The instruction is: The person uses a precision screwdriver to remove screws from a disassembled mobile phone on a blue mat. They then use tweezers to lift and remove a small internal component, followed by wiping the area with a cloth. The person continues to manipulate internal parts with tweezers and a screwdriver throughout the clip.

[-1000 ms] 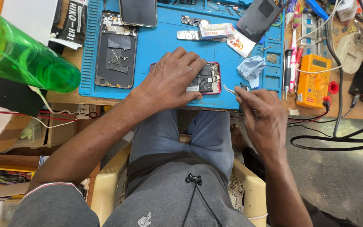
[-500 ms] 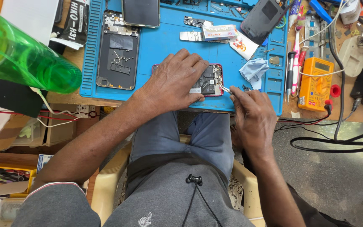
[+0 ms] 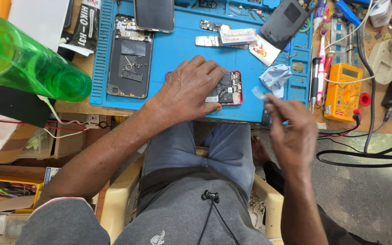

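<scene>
Pressing flat with spread fingers, the left hand (image 3: 191, 88) covers most of an opened red-edged smartphone (image 3: 227, 89) lying on a blue ribbed work mat (image 3: 182, 50). Only the phone's right end shows, with its back off and dark circuit board and small metal parts exposed inside a thin red rim. The right hand (image 3: 291, 131) is raised just off the mat's near edge, its fingertips pinched together on a small clear sliver (image 3: 258, 93), blurred, beside a crumpled pale blue cloth (image 3: 275, 77). An orange handheld multimeter (image 3: 343, 90) sits further right.
</scene>
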